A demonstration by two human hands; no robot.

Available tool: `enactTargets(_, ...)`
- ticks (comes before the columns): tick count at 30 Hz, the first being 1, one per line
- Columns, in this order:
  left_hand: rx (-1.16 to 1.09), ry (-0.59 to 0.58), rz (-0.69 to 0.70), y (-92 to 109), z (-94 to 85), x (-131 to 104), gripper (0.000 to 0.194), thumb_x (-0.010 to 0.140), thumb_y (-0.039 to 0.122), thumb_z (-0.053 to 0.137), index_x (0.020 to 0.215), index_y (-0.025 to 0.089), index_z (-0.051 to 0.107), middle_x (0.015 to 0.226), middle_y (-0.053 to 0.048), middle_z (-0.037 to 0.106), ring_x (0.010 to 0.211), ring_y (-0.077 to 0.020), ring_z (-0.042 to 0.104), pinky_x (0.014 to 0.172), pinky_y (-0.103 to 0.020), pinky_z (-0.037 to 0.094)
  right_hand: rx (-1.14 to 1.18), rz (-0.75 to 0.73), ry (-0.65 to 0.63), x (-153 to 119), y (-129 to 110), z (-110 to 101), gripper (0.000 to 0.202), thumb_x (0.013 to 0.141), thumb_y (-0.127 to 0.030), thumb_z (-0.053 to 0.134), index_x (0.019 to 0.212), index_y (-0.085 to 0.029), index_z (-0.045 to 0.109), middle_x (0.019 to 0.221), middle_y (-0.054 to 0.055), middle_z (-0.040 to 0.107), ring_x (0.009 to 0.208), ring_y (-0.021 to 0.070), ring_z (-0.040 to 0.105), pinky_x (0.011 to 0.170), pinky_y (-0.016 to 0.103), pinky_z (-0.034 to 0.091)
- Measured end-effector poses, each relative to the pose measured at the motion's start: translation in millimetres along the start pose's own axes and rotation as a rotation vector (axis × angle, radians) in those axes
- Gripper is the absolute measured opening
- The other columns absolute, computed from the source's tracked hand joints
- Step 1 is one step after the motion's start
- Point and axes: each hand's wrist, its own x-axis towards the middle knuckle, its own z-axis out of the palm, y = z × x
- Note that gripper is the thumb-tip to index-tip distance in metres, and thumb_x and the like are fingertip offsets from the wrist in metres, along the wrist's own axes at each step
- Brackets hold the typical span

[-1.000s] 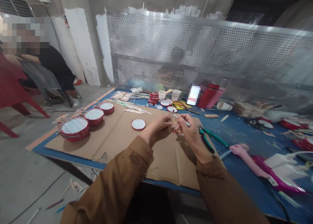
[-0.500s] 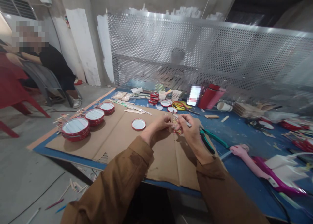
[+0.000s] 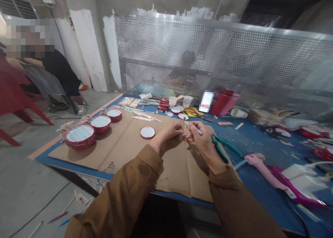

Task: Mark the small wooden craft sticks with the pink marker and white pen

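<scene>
Over the cardboard sheet, my left hand is closed, its fingertips pinching a small piece patterned in yellow and red. Close beside it, my right hand is closed round a slim grey pen-like tool, whose kind I cannot make out. The fingers hide much of both things, and the two hands almost meet. Left of them a round white lid with a red rim lies flat on the cardboard. Pliers with teal handles lie right beside my right wrist.
Red-sided round tins with sticks at their sides stand at the left. A pink glue gun and a white power strip lie right. Behind are yellow-handled scissors, a lit phone, a red bottle and a perforated metal screen.
My hands stay almost in place, with only a slight shift of the right fingers at the patterned piece. The seated person at the left has moved their head a little.
</scene>
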Motion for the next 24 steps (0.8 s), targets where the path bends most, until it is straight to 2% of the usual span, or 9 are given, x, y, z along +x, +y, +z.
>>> enactTargets(12, 0.079, 0.015, -0.048, 3, -5.5, 2, 0.016, 0.07, 0.015, 0.076, 0.076, 0.012, 0.061, 0.068, -0.003, 0.062, 0.067, -0.0134, 0.059, 0.067, -0.025, 0.045, 0.014, -0.009, -0.008, -1, -2, 1, 0.041, 0.088, -0.061, 0.053, 0.092, -0.021, 0.062, 0.056, -0.001, 0.063, 0.05, 0.0159, 0.061, 0.048, 0.025, 0.047)
enactTargets(15, 0.068, 0.01, -0.056, 6, -4.0, 2, 0.017, 0.069, 0.014, 0.077, 0.075, 0.011, 0.061, 0.068, -0.002, 0.062, 0.065, -0.0126, 0.059, 0.066, -0.025, 0.044, 0.003, -0.016, -0.001, 0, -2, 1, 0.041, 0.089, -0.06, 0.052, 0.091, -0.021, 0.062, 0.057, -0.001, 0.064, 0.051, 0.0164, 0.061, 0.049, 0.026, 0.047)
enactTargets(20, -0.047, -0.046, -0.021, 9, 4.8, -3, 0.025, 0.064, 0.02, 0.081, 0.078, 0.01, 0.064, 0.07, -0.004, 0.063, 0.062, -0.0116, 0.057, 0.063, -0.024, 0.043, -0.034, 0.006, 0.081, 0, -4, -1, 0.039, 0.089, -0.059, 0.053, 0.091, -0.021, 0.062, 0.055, -0.001, 0.062, 0.049, 0.0167, 0.059, 0.048, 0.027, 0.046)
enactTargets(24, -0.035, -0.047, -0.039, 8, 5.3, -5, 0.025, 0.065, 0.022, 0.082, 0.077, 0.011, 0.063, 0.069, -0.003, 0.063, 0.062, -0.0115, 0.057, 0.065, -0.024, 0.044, -0.044, -0.004, 0.052, 0, -3, -1, 0.039, 0.089, -0.059, 0.052, 0.092, -0.021, 0.063, 0.055, -0.001, 0.063, 0.049, 0.0168, 0.06, 0.048, 0.026, 0.045)
